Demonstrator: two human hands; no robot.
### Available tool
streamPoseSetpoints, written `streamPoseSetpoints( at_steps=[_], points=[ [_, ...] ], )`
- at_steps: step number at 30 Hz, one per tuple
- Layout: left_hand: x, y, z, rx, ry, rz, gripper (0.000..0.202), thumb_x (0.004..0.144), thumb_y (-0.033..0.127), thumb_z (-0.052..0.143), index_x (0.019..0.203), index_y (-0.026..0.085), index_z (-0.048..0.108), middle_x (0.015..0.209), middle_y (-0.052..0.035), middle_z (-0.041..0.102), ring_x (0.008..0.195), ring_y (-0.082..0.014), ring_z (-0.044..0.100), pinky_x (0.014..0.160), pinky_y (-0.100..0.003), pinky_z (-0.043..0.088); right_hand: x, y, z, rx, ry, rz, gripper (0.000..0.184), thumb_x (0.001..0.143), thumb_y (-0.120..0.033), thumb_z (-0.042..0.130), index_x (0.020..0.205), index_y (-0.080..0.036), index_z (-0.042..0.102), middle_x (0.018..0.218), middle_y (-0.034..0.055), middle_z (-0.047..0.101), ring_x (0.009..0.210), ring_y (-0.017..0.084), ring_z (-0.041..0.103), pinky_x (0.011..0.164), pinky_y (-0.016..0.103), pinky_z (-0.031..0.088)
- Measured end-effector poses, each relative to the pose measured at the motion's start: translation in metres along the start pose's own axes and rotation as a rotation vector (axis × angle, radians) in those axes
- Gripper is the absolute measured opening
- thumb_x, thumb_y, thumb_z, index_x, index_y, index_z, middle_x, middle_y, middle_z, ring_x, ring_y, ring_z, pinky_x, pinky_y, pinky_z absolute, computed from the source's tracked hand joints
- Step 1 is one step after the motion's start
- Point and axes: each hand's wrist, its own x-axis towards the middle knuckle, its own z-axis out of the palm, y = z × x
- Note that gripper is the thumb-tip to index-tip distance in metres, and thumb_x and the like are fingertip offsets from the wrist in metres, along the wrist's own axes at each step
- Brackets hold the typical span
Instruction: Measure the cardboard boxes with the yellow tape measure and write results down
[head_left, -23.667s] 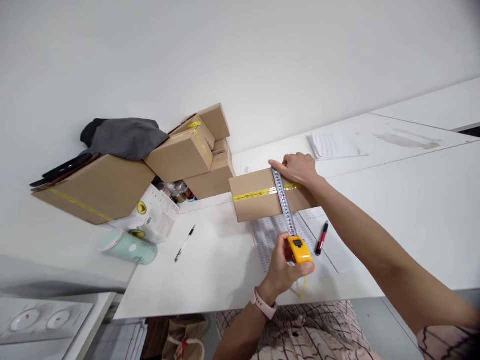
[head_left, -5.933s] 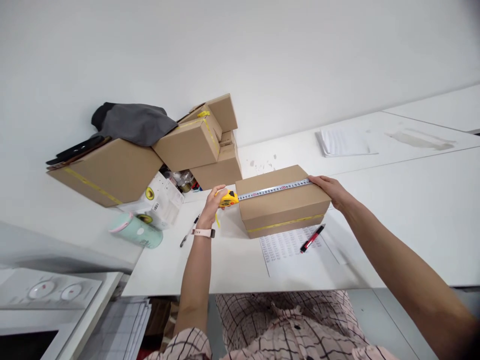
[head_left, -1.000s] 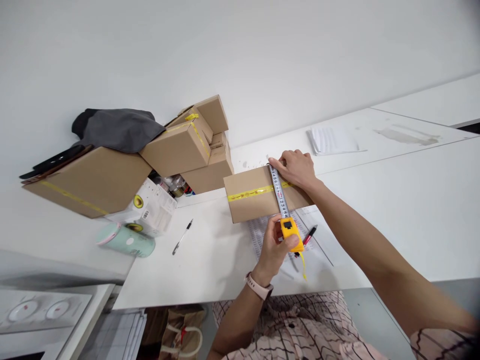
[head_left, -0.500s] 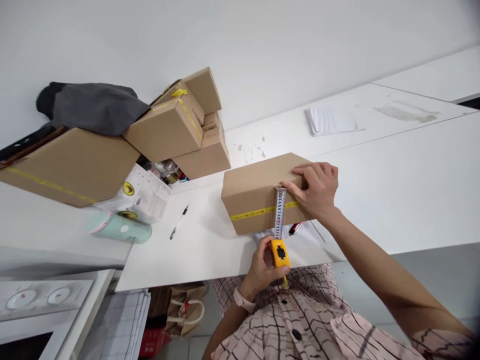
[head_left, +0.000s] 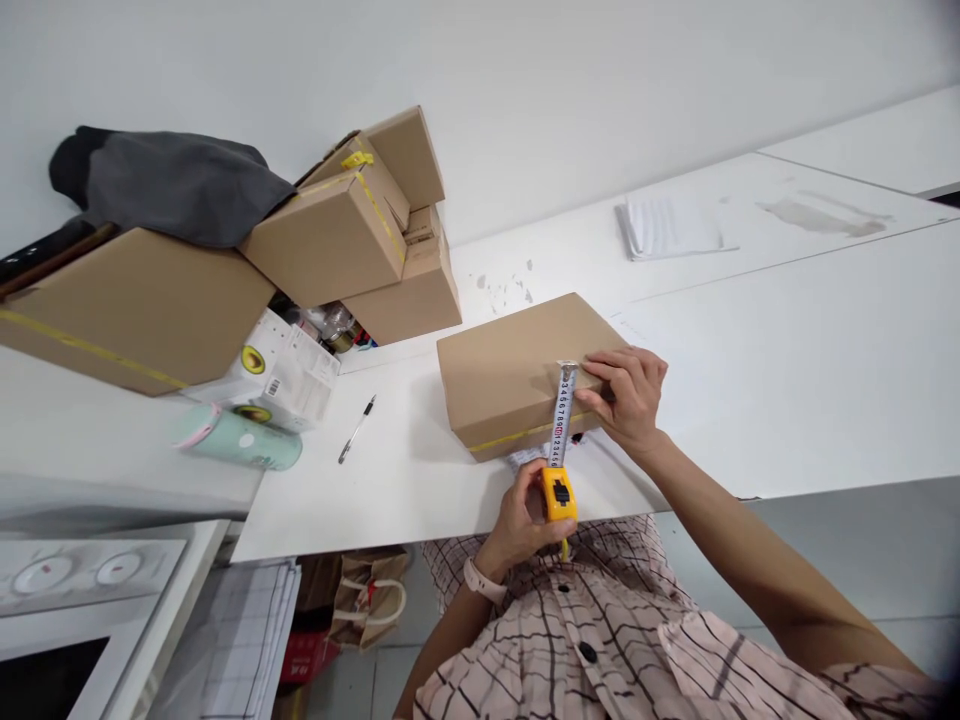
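My left hand (head_left: 523, 515) is closed around a yellow tape measure (head_left: 559, 494) at the table's front edge. Its metal blade (head_left: 560, 420) is pulled partway out and reaches up to a cardboard box (head_left: 517, 365), the hooked tip lying over the top face. My right hand (head_left: 628, 398) grips the box's right end, fingers on top and thumb at the front beside the blade. Yellow tape runs along the box's front face. Paper (head_left: 529, 455) lies partly hidden under the box.
A pen (head_left: 357, 430) lies on the white table (head_left: 315, 515) to the left. Beyond it are a mint-green cylindrical case (head_left: 247, 437), a white avocado-print box (head_left: 289, 375) and stacked cardboard boxes (head_left: 322, 240). Papers (head_left: 671, 225) rest at the back.
The cardboard box has tipped towards me, so more of its top and less of its taped front shows. My right hand has moved with it; the left still holds the tape measure.
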Motion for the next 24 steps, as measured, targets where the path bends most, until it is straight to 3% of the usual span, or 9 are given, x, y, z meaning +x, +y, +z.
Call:
streamPoseSetpoints(
  at_steps=[2, 7, 13, 17, 20, 21, 24],
  points=[
    [0.001, 0.0, 0.0, -0.002, -0.007, -0.003, 0.079, 0.064, 0.04, 0.089, 0.131, 0.022, 0.052, 0.116, -0.0091, 0.063, 0.102, -0.0246, 0.059, 0.091, -0.037, 0.05, 0.003, 0.008, 0.005, 0.001, 0.025, -0.043, 0.048, 0.094, -0.068, 0.045, 0.1, -0.028, 0.071, 0.112, 0.0107, 0.074, 0.112, 0.034, 0.059, 0.101, 0.054, 0.037],
    [0.002, -0.003, -0.002, 0.007, -0.008, -0.01, 0.081, 0.062, 0.037, 0.09, 0.132, 0.021, 0.051, 0.115, -0.0078, 0.063, 0.103, -0.0234, 0.059, 0.092, -0.036, 0.049, 0.019, 0.03, 0.022, 0.092, 0.228, -0.281, 0.045, 0.096, -0.065, 0.048, 0.106, -0.026, 0.069, 0.107, 0.0096, 0.073, 0.106, 0.03, 0.06, 0.097, 0.05, 0.041],
    [0.001, 0.0, -0.002, 0.025, -0.008, -0.035, 0.081, 0.062, 0.037, 0.09, 0.131, 0.021, 0.05, 0.115, -0.0074, 0.063, 0.103, -0.023, 0.06, 0.092, -0.036, 0.05, 0.043, 0.028, 0.039, 0.116, 0.207, -0.393, 0.037, 0.101, -0.051, 0.047, 0.12, -0.025, 0.064, 0.117, 0.0108, 0.071, 0.111, 0.03, 0.059, 0.098, 0.049, 0.041],
    [0.0, -0.001, -0.001, 0.018, 0.006, -0.03, 0.08, 0.063, 0.036, 0.09, 0.131, 0.022, 0.051, 0.114, -0.0062, 0.063, 0.1, -0.0213, 0.059, 0.09, -0.035, 0.051, 0.031, 0.021, 0.037, 0.03, 0.231, -0.331, 0.028, 0.096, -0.041, 0.055, 0.117, -0.025, 0.063, 0.12, 0.011, 0.07, 0.113, 0.031, 0.058, 0.096, 0.049, 0.04],
    [0.0, -0.002, -0.001, -0.009, -0.004, -0.023, 0.079, 0.063, 0.034, 0.09, 0.131, 0.021, 0.051, 0.113, -0.006, 0.063, 0.098, -0.0201, 0.059, 0.087, -0.034, 0.051, -0.001, 0.023, 0.029, -0.053, 0.306, -0.238, 0.012, 0.093, -0.029, 0.057, 0.101, -0.024, 0.065, 0.098, 0.0083, 0.071, 0.093, 0.027, 0.06, 0.088, 0.045, 0.038],
    [0.0, -0.002, -0.001, -0.016, -0.011, -0.024, 0.079, 0.063, 0.033, 0.09, 0.131, 0.021, 0.051, 0.112, -0.006, 0.064, 0.097, -0.0198, 0.059, 0.087, -0.034, 0.051, -0.013, 0.025, 0.025, -0.069, 0.252, -0.258, 0.01, 0.092, -0.024, 0.056, 0.096, -0.024, 0.066, 0.087, 0.0061, 0.069, 0.083, 0.024, 0.059, 0.083, 0.042, 0.037],
    [0.001, 0.0, -0.001, -0.029, -0.017, -0.031, 0.079, 0.064, 0.032, 0.089, 0.131, 0.021, 0.05, 0.11, -0.0055, 0.064, 0.096, -0.0196, 0.06, 0.086, -0.034, 0.051, -0.04, 0.033, 0.016, -0.134, -0.135, -0.387, 0.018, 0.092, -0.015, 0.052, 0.097, -0.021, 0.069, 0.076, 0.0044, 0.066, 0.074, 0.021, 0.054, 0.076, 0.037, 0.034]
  ],
)
